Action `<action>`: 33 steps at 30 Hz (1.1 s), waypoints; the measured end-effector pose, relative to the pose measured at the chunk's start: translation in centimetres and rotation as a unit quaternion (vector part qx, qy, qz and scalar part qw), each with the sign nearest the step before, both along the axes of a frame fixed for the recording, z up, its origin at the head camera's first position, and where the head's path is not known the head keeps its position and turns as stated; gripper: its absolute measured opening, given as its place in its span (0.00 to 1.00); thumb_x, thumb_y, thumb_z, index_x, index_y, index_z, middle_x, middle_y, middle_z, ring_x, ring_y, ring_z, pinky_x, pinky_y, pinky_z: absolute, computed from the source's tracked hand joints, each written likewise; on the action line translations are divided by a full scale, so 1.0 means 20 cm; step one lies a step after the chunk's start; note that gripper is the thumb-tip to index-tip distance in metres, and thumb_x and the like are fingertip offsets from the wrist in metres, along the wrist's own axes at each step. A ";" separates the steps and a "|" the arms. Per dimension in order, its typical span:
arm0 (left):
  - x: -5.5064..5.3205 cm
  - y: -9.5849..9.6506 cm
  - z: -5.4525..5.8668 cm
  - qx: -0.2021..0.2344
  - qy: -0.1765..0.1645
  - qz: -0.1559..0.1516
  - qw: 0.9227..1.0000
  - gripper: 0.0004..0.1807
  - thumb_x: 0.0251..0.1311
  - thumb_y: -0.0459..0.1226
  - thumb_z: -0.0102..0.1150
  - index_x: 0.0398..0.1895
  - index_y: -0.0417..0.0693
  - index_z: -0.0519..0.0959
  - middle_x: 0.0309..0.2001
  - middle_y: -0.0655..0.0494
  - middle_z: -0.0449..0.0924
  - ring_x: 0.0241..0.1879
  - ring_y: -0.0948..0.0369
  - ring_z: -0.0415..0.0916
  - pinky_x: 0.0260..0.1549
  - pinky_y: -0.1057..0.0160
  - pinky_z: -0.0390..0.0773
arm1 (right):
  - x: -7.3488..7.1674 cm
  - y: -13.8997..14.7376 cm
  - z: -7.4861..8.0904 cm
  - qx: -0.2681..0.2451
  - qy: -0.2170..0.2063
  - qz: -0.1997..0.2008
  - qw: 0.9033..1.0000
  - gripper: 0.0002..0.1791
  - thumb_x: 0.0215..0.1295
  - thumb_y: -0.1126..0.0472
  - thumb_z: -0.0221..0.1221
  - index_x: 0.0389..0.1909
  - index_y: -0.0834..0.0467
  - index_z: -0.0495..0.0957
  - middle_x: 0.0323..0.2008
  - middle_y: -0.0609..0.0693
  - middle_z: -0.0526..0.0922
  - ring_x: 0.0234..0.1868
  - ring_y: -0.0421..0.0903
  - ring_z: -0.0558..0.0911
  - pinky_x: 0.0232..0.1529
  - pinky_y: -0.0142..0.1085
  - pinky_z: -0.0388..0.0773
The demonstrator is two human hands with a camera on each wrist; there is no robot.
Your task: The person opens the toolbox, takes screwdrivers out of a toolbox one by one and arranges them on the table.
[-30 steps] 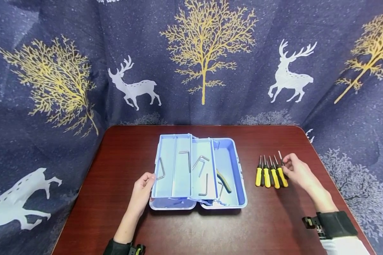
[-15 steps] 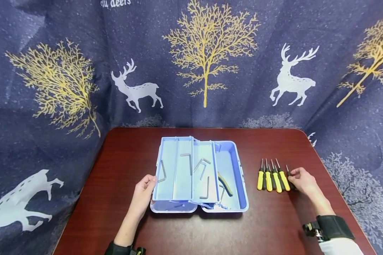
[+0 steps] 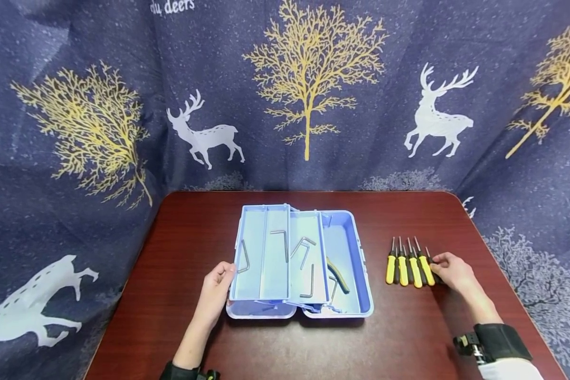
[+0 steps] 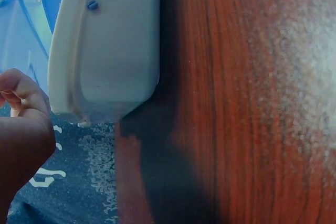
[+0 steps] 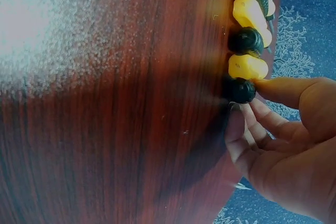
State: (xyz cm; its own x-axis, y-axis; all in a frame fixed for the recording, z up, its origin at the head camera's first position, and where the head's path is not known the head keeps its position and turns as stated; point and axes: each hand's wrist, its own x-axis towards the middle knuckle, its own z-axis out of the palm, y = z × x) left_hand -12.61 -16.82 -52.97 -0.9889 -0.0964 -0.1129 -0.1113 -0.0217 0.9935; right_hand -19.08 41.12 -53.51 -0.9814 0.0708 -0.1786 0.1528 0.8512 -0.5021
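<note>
In the head view a light blue toolbox (image 3: 343, 237) stands with its stepped trays fanned out to the left. My left hand (image 3: 215, 287) grips the left edge of the upper tray (image 3: 253, 224) with curled fingers. Several hex keys (image 3: 286, 248) lie in the trays, and a curved dark-and-yellow handle (image 3: 338, 276) shows in the deep compartment. To the right, several yellow- and black-handled screwdrivers (image 3: 403, 271) lie side by side, tips pointing away. My right hand (image 3: 455, 272) pinches a black-handled screwdriver (image 5: 241, 91) between thumb and fingers at the row's right end, its handle against a yellow one.
Everything stands on a dark red wooden table (image 3: 285, 343). A dark blue cloth (image 3: 356, 163) printed with deer and trees hangs behind and on both sides. The right hand is near the table's right edge.
My right hand has drawn the black-handled screwdriver back toward me and lower beside the row. The left hand keeps its place on the tray; the head view has shifted slightly.
</note>
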 end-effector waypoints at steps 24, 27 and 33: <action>0.00 0.00 0.00 0.000 -0.006 -0.001 1.000 0.17 0.81 0.37 0.49 0.38 0.28 0.71 0.17 0.58 0.73 0.12 0.66 0.64 0.10 0.72 0.64 | 0.02 0.00 -0.01 -0.006 -0.013 -0.016 1.000 0.22 0.78 0.55 0.52 0.47 0.74 0.76 0.35 0.64 0.85 0.30 0.44 0.78 0.32 0.38 0.75; 0.00 0.00 0.00 0.004 -0.005 -0.003 1.000 0.17 0.80 0.37 0.49 0.38 0.27 0.71 0.17 0.58 0.73 0.12 0.66 0.64 0.10 0.72 0.64 | 0.02 0.00 -0.01 -0.009 -0.019 -0.018 1.000 0.22 0.78 0.54 0.52 0.48 0.74 0.75 0.37 0.66 0.85 0.31 0.45 0.79 0.32 0.38 0.75; 0.00 0.00 0.00 0.007 -0.002 -0.004 1.000 0.17 0.80 0.37 0.49 0.38 0.27 0.70 0.17 0.58 0.73 0.11 0.66 0.63 0.10 0.72 0.64 | 0.02 -0.01 0.02 -0.009 -0.010 -0.038 0.999 0.27 0.77 0.53 0.55 0.55 0.77 0.68 0.40 0.72 0.83 0.37 0.61 0.83 0.34 0.46 0.78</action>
